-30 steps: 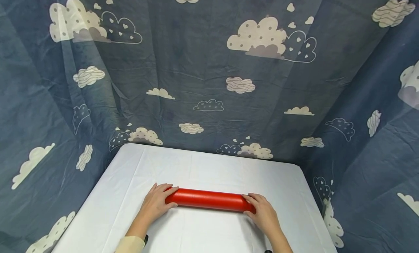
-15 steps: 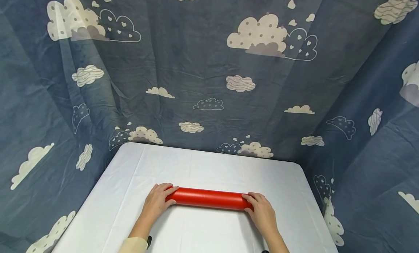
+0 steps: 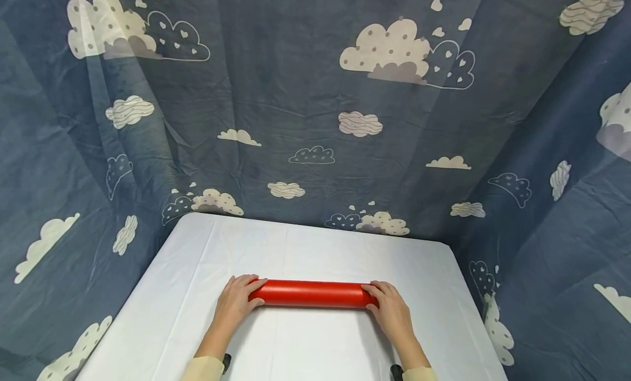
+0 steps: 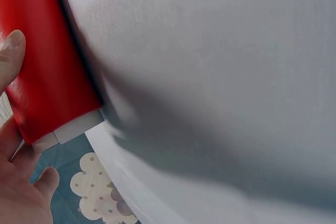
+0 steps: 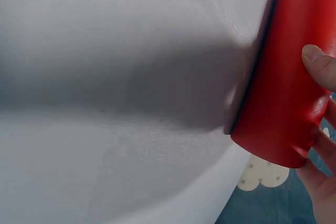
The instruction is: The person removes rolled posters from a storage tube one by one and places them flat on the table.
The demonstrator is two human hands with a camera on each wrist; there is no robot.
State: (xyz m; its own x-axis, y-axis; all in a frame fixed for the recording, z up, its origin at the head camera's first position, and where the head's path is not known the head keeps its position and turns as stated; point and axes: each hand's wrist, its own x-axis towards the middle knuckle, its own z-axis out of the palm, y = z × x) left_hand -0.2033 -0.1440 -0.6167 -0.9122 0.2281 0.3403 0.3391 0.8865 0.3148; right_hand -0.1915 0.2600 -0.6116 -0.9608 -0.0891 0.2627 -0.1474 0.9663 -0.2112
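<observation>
A smooth, glossy red roll (image 3: 315, 293) lies crosswise on the white-covered table, nearly parallel to its far edge. My left hand (image 3: 234, 302) grips its left end, thumb on the near side and fingers over the far side. The right end is held the same way by my right hand (image 3: 391, 311). In the left wrist view a pale flat edge shows at the end of the red roll (image 4: 50, 72), below my left thumb (image 4: 11, 56). The right wrist view has the right thumb (image 5: 320, 66) pressed on the red surface. What is inside the roll is hidden.
White cloth covers the table (image 3: 305, 348), which has rounded far corners. Dark blue curtains (image 3: 296, 96) with a cloud print hang behind it and on both sides. Dark bands sit at both wrists, beside cream sleeves (image 3: 203, 368).
The roll's right end has swung slightly away from me, so it lies straighter across the table. My right hand has moved a little up and left with it; its sleeve now shows.
</observation>
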